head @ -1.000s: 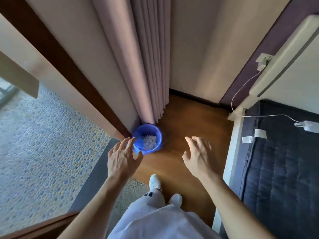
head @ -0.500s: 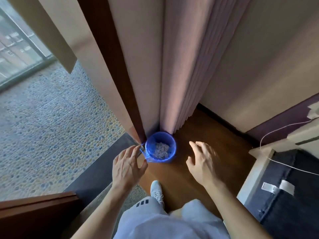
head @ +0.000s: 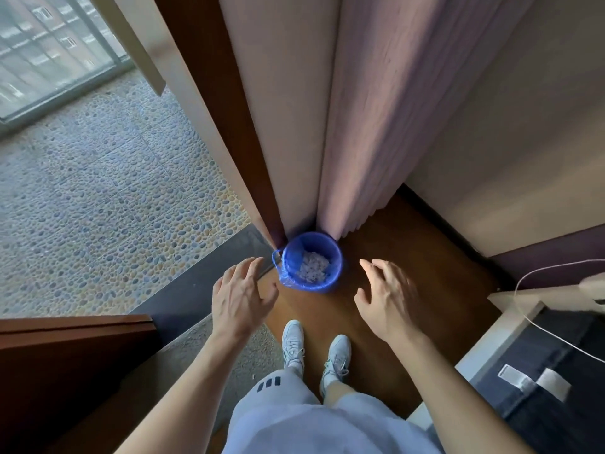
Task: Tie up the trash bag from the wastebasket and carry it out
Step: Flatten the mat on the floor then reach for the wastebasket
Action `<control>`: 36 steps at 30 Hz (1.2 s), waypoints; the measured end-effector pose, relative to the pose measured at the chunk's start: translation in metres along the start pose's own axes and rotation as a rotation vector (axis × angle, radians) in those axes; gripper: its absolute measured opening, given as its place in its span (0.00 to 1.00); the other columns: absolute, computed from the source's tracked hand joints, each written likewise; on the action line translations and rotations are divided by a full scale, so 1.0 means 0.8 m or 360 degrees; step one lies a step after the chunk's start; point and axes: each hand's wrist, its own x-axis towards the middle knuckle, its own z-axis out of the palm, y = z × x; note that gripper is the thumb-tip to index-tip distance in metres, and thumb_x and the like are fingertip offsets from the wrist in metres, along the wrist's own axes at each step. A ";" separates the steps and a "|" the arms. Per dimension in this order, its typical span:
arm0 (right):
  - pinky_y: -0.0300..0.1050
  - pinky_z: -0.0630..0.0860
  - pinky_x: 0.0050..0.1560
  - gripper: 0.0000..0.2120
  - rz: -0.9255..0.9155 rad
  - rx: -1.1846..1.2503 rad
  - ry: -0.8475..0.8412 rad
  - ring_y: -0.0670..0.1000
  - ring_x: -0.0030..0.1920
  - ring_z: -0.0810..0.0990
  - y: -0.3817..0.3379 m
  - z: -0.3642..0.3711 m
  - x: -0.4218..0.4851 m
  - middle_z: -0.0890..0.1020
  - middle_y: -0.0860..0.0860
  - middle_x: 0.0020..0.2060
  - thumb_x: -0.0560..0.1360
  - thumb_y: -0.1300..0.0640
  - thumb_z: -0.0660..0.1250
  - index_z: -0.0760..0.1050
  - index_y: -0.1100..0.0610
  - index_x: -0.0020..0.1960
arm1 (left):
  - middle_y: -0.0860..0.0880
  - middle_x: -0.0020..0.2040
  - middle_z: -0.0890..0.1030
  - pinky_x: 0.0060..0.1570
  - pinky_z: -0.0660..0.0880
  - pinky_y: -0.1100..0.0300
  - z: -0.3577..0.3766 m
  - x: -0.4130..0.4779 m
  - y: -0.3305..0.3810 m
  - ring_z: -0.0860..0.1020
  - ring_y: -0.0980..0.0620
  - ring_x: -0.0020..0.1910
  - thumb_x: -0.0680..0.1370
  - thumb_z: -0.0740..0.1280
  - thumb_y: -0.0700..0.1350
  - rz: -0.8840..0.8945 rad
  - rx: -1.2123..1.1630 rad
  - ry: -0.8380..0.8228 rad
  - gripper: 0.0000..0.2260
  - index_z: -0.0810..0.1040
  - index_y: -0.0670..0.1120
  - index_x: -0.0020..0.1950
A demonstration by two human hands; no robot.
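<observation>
A small blue wastebasket [head: 334, 273] stands on the wooden floor in the corner, at the foot of the curtain. A blue trash bag [head: 285, 267] lines it and is folded over its rim, with a loop sticking out on the left. White crumpled paper [head: 312, 269] lies inside. My left hand [head: 240, 298] hovers above and to the left of the basket, fingers spread, holding nothing. My right hand [head: 388, 299] hovers to its right, also open and empty. Neither hand touches the bag.
A pink curtain [head: 360, 126] hangs right behind the basket beside a brown door frame [head: 229, 109]. A pebble-tiled balcony floor [head: 98, 208] lies to the left. A dark mattress [head: 556, 371] with a white cable [head: 530, 319] fills the lower right. My shoes [head: 314, 348] stand just before the basket.
The view has swung and closed in on the basket, which now sits between my two hands. Both hands stay open and empty.
</observation>
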 end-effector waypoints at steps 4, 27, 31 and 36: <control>0.56 0.74 0.62 0.27 -0.0060 0.0028 -0.0040 0.58 0.62 0.78 0.023 0.012 0.003 0.80 0.56 0.62 0.69 0.53 0.70 0.75 0.55 0.68 | 0.49 0.67 0.78 0.60 0.73 0.47 0.015 -0.007 0.023 0.76 0.44 0.64 0.73 0.57 0.61 -0.0020 -0.0010 0.0002 0.28 0.72 0.50 0.70; 0.58 0.75 0.62 0.29 -0.0060 0.0086 -0.0243 0.59 0.62 0.77 0.079 0.260 0.087 0.79 0.57 0.62 0.70 0.53 0.69 0.73 0.56 0.70 | 0.52 0.69 0.75 0.63 0.72 0.49 0.256 0.077 -0.052 0.73 0.48 0.67 0.73 0.63 0.60 -0.0002 -0.0009 -0.0322 0.29 0.69 0.51 0.73; 0.57 0.74 0.63 0.30 -0.0081 0.0046 -0.0228 0.59 0.63 0.77 0.118 0.361 0.115 0.78 0.57 0.63 0.70 0.52 0.70 0.72 0.56 0.71 | 0.51 0.69 0.75 0.62 0.73 0.48 0.367 0.120 -0.070 0.73 0.46 0.66 0.72 0.61 0.61 -0.0008 -0.0057 -0.0359 0.30 0.69 0.53 0.73; 0.56 0.73 0.63 0.30 -0.0073 -0.0029 -0.0200 0.59 0.63 0.77 0.179 0.496 0.153 0.78 0.57 0.64 0.70 0.52 0.71 0.72 0.57 0.71 | 0.48 0.71 0.73 0.64 0.72 0.47 0.521 0.165 -0.088 0.71 0.44 0.68 0.70 0.57 0.64 0.0053 -0.0153 -0.0327 0.34 0.68 0.52 0.74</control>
